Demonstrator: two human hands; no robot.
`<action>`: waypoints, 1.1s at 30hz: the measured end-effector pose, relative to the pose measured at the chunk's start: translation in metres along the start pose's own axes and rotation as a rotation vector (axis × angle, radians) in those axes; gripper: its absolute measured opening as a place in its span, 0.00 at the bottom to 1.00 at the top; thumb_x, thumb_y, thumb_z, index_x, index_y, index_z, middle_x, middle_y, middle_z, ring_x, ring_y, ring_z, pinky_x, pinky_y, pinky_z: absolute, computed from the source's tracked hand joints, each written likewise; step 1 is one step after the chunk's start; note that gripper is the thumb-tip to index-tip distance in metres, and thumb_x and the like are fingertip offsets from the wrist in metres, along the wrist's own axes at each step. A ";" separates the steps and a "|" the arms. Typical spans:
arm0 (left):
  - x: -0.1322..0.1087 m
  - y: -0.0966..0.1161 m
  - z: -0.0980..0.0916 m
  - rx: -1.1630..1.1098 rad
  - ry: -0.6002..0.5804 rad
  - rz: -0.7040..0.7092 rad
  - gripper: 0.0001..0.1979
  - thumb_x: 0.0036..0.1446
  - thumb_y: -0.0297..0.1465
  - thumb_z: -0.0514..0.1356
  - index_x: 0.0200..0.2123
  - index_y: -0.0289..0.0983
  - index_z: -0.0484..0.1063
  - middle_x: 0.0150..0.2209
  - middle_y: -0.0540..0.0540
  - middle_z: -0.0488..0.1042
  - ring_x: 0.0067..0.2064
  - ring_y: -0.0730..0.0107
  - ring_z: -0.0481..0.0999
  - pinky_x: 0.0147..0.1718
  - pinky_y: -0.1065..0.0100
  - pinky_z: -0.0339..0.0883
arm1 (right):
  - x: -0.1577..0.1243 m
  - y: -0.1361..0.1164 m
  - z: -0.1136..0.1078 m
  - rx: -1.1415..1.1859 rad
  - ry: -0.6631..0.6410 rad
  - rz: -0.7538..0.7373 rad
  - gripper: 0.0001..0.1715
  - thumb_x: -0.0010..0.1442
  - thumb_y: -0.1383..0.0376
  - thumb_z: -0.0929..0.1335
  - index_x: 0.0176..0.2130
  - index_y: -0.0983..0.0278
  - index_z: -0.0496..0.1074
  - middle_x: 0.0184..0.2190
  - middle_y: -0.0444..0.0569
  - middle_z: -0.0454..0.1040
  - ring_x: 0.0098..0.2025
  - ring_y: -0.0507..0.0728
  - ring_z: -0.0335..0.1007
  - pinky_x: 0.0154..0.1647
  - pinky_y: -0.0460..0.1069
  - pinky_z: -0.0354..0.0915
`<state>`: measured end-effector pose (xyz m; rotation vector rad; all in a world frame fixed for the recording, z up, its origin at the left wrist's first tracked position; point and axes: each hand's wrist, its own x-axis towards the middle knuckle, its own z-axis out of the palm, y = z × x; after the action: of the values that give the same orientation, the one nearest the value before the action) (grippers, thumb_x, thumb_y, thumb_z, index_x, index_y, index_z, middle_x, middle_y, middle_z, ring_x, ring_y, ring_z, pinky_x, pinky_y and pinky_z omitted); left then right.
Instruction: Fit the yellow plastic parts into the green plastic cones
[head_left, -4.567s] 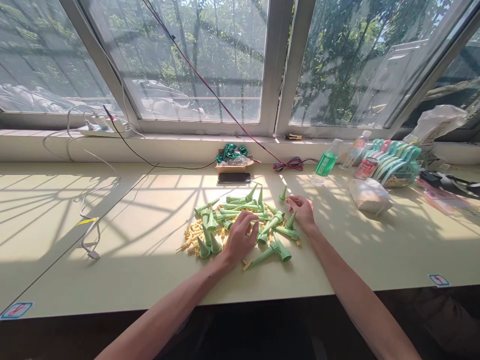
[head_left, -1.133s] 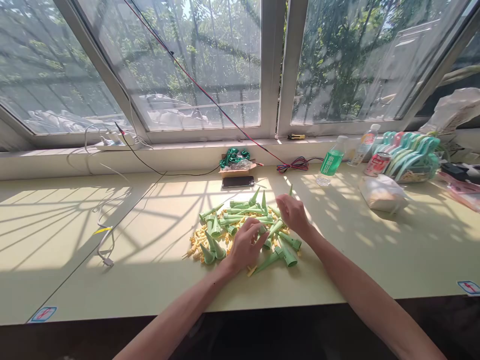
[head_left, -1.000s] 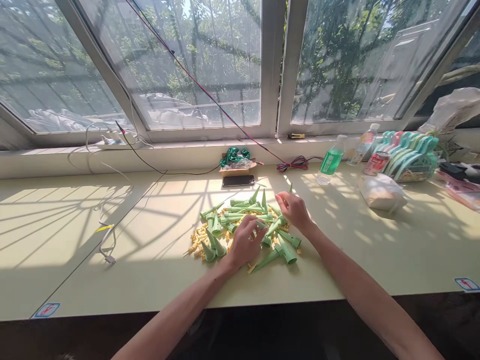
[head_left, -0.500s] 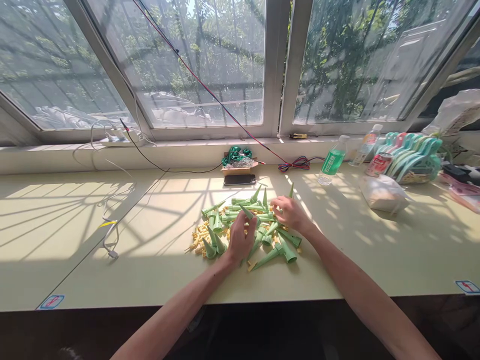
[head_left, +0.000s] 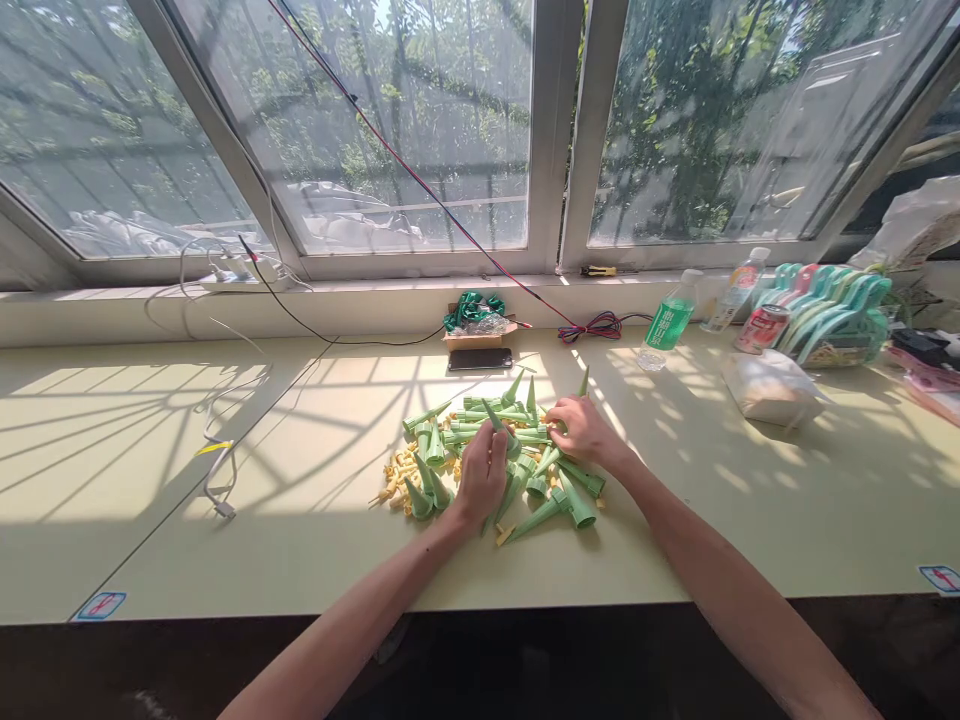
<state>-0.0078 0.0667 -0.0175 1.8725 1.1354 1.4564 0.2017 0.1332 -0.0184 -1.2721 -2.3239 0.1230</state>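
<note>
A heap of pale green plastic cone spikes (head_left: pixel 547 515) lies on the table, with small yellow plastic pieces (head_left: pixel 399 475) at its left side and among the cones. My left hand (head_left: pixel 480 475) is closed around one green cone spike (head_left: pixel 493 417), its point tilted up and to the left. At the right back of the heap is my right hand (head_left: pixel 581 428), its fingers bent down among the cones. What those fingertips hold, if anything, is too small to make out. Behind that hand a green tip (head_left: pixel 584 380) sticks up.
Behind the heap lie a black phone (head_left: pixel 480 358) and a small box with green ribbon (head_left: pixel 474 312). To the right stand a green-labelled bottle (head_left: pixel 670 322), a can (head_left: pixel 763 328), a white bag (head_left: pixel 772 388) and several hangers (head_left: pixel 840 315). A white cable (head_left: pixel 225 470) runs along the left.
The cone in my left hand has turned a little more upright. My right hand has barely shifted, and its fingers stay at the heap.
</note>
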 end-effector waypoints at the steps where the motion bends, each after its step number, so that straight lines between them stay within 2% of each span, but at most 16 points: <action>1: 0.000 -0.001 0.000 -0.019 -0.005 -0.014 0.17 0.71 0.40 0.46 0.38 0.38 0.68 0.22 0.52 0.61 0.21 0.76 0.60 0.20 0.72 0.57 | 0.000 0.001 0.001 0.001 -0.001 0.003 0.08 0.53 0.72 0.68 0.30 0.63 0.78 0.29 0.49 0.74 0.37 0.58 0.67 0.40 0.51 0.56; 6: 0.000 -0.003 0.001 -0.066 0.000 -0.054 0.19 0.71 0.42 0.45 0.36 0.38 0.68 0.23 0.52 0.61 0.21 0.76 0.60 0.20 0.72 0.57 | 0.001 0.008 0.009 0.030 0.004 0.016 0.08 0.57 0.71 0.68 0.32 0.64 0.80 0.28 0.49 0.75 0.35 0.57 0.68 0.38 0.49 0.58; 17: 0.000 0.003 0.001 -0.033 0.008 -0.095 0.20 0.69 0.45 0.48 0.34 0.38 0.69 0.20 0.54 0.58 0.20 0.76 0.59 0.20 0.71 0.55 | 0.000 0.017 0.022 0.076 0.061 -0.018 0.09 0.56 0.72 0.67 0.31 0.64 0.79 0.27 0.49 0.74 0.32 0.56 0.67 0.37 0.49 0.62; 21: 0.001 0.005 0.001 -0.050 -0.008 -0.079 0.18 0.69 0.44 0.49 0.34 0.38 0.69 0.20 0.55 0.57 0.20 0.77 0.56 0.21 0.71 0.56 | 0.000 0.014 0.023 0.065 0.053 0.019 0.10 0.57 0.72 0.66 0.29 0.65 0.77 0.26 0.48 0.72 0.31 0.55 0.65 0.36 0.48 0.60; 27: 0.001 0.005 0.001 -0.014 -0.025 -0.043 0.17 0.69 0.42 0.49 0.35 0.37 0.69 0.22 0.53 0.60 0.22 0.76 0.61 0.20 0.74 0.58 | 0.000 0.006 0.019 0.071 0.049 0.082 0.11 0.56 0.74 0.66 0.24 0.65 0.73 0.24 0.46 0.68 0.30 0.54 0.61 0.33 0.47 0.56; 33: 0.001 0.003 0.001 0.025 -0.038 -0.001 0.15 0.68 0.40 0.50 0.36 0.37 0.69 0.26 0.51 0.65 0.24 0.76 0.63 0.22 0.75 0.62 | 0.001 0.002 0.014 -0.005 -0.028 0.112 0.13 0.58 0.74 0.64 0.25 0.66 0.72 0.25 0.48 0.68 0.31 0.55 0.60 0.34 0.48 0.53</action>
<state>-0.0059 0.0657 -0.0148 1.9081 1.1419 1.4064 0.1964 0.1376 -0.0308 -1.4123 -2.2777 0.1730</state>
